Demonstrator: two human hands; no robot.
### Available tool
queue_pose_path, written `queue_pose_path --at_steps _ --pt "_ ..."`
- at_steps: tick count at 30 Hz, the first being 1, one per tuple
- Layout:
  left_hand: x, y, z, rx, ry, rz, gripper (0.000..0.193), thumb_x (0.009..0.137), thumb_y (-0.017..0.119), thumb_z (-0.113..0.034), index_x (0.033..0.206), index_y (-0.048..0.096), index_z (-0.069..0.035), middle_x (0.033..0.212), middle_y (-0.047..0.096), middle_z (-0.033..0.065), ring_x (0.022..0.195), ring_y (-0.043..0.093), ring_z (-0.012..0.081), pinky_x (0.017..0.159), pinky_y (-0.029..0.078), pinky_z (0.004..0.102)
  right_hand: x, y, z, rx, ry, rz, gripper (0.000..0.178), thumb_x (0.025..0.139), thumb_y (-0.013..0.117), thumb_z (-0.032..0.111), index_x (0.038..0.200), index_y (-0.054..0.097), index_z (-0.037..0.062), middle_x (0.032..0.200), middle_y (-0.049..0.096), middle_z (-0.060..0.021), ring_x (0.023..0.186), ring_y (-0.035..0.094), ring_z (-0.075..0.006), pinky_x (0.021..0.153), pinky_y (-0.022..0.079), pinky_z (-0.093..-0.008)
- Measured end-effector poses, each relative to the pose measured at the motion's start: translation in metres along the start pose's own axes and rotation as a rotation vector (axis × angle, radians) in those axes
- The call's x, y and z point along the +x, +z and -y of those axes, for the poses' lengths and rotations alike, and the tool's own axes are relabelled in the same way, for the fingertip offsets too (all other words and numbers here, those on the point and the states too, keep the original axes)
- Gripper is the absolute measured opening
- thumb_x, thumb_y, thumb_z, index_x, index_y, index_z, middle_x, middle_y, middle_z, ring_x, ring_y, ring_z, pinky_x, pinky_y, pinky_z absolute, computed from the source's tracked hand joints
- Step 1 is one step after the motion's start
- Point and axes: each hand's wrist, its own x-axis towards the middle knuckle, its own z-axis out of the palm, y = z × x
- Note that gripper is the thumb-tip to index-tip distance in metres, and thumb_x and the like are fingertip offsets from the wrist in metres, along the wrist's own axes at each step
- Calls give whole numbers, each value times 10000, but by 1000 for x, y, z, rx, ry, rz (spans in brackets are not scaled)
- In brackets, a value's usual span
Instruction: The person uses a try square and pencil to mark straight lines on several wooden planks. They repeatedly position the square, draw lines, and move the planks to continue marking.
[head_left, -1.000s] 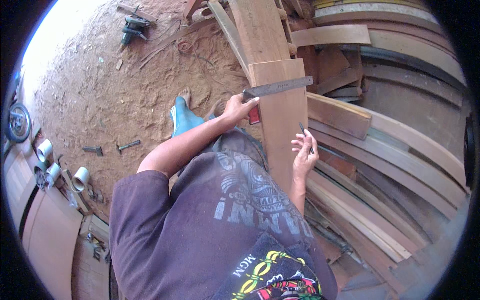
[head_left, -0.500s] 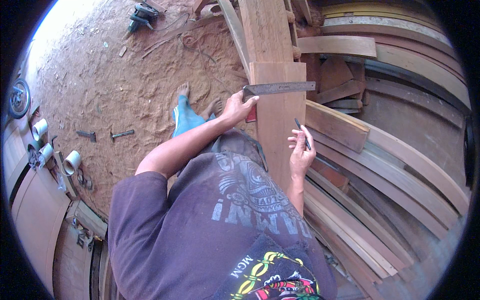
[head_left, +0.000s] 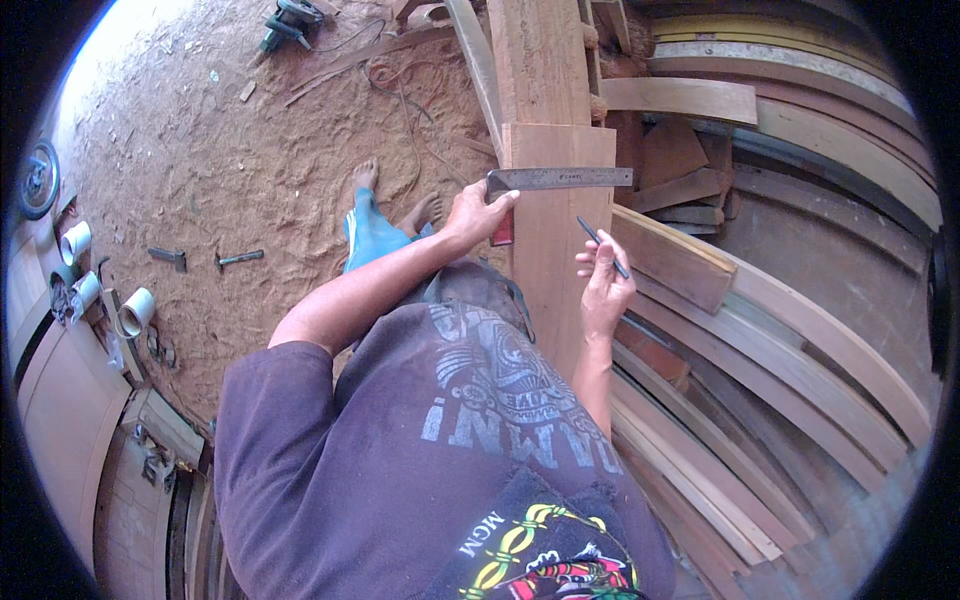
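My left hand (head_left: pixel 482 214) is closed on the stock end of a try square (head_left: pixel 565 178), at the left edge of a wooden board (head_left: pixel 558 230). Its metal blade lies across the board near the far end and sticks out past the right edge. A small red thing (head_left: pixel 502 232) shows beside the board just below my left hand. In my right hand (head_left: pixel 606 285) is a dark pencil or pen (head_left: pixel 603 247), gripped between thumb and fingers. That hand hovers over the board's right edge, nearer to me than the square, and the tip points up and left.
A longer plank (head_left: pixel 540 60) runs away under the board. Stacked timber (head_left: pixel 760 350) fills the right side. On the sandy floor to the left lie two hammer-like tools (head_left: pixel 240 258), with a green power tool (head_left: pixel 290 25) farther off and white cylinders (head_left: pixel 137 312) nearer.
The pencil or pen has tipped further left in my right hand, and its tip has shifted left over the board. My left hand and the square stay nearly in place.
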Motion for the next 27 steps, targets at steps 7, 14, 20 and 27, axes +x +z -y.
queue_pose_path --at_steps 7,14,20,27 --pt "-3 -3 -4 40 -27 -7 410 987 698 -315 1216 704 25 1135 769 115 1049 690 176 957 538 358 49 32 25 188 7 157 337 1065 650 328 1166 733 18 937 743 -50 785 701 -102 639 537 -236" --pt "-1 3 1 -2 0 -54 418 970 718 -326 1211 708 16 1110 773 110 1003 698 168 923 544 348 65 46 36 188 -24 219 349 1055 662 342 1148 734 13 935 737 -51 793 695 -104 649 533 -232" --pt "-2 2 -4 11 -83 -52 425 963 726 -339 1206 714 9 1092 774 106 980 698 165 896 552 350 77 55 29 125 10 292 322 1053 671 333 1114 749 26 889 738 -31 761 678 -80 652 522 -230" --pt "-1 4 0 7 -73 -63 418 969 722 -328 1217 710 8 1102 770 110 979 696 169 891 554 353 98 82 14 122 8 404 283 1041 696 300 1068 758 25 847 737 -37 705 667 -87 637 523 -236"
